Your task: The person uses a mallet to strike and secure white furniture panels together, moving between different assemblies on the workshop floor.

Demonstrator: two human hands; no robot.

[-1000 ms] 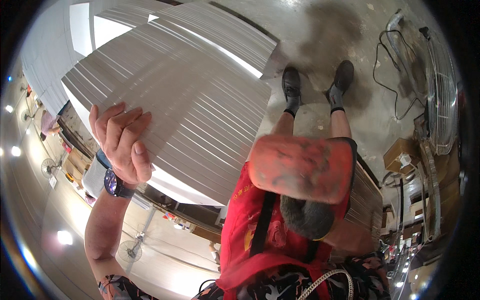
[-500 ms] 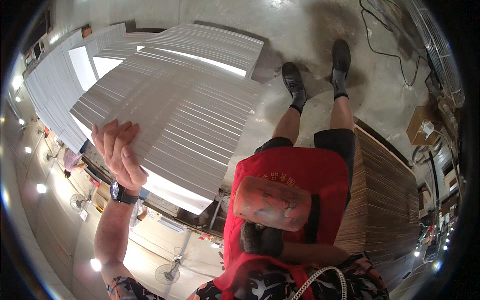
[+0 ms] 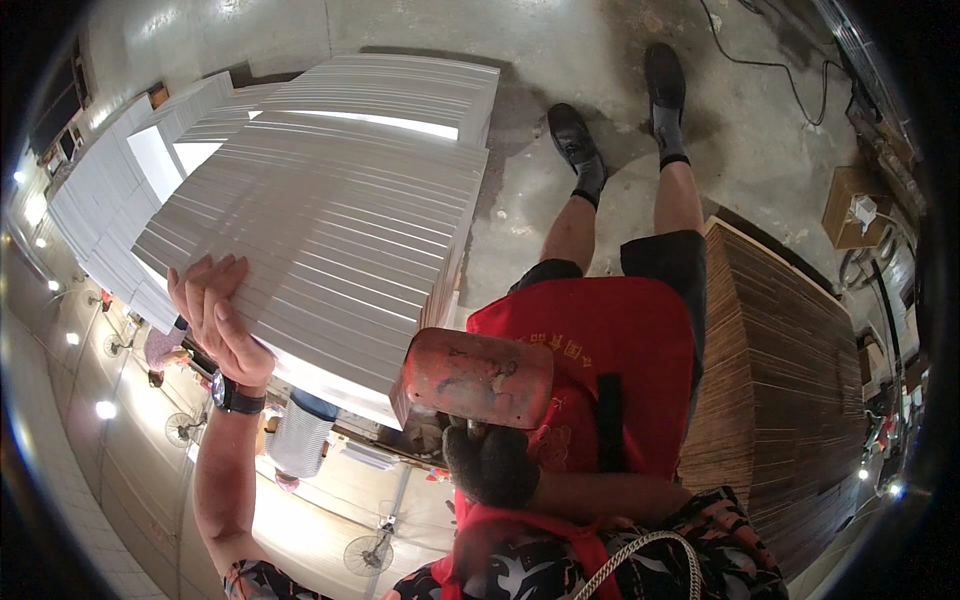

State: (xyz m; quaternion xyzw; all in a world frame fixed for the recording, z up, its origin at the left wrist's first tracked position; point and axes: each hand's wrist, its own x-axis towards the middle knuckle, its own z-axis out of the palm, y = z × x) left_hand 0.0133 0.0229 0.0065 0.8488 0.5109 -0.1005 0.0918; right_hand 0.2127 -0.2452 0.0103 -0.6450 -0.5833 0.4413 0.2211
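Observation:
My left hand [image 3: 215,320], bare with a dark wristwatch, lies flat with fingers spread on the near corner of a tall stack of white sheets [image 3: 340,230]. My right hand [image 3: 490,465], in a dark glove, grips a worn red cylinder [image 3: 478,378] held crosswise. One end of the cylinder sits right at the stack's near edge. Behind it I see my red apron, black shorts and black shoes on the concrete floor.
A tall pile of brown boards [image 3: 790,400] stands close on my right. More white stacks [image 3: 130,180] stand to the left and beyond. A blue and white drum [image 3: 300,430] sits below the stack, and a cardboard box [image 3: 850,205] and a cable [image 3: 760,60] lie farther off.
The red cylinder in my gloved right hand has moved left, up to the white stack's edge. My left hand has stayed on the stack's corner.

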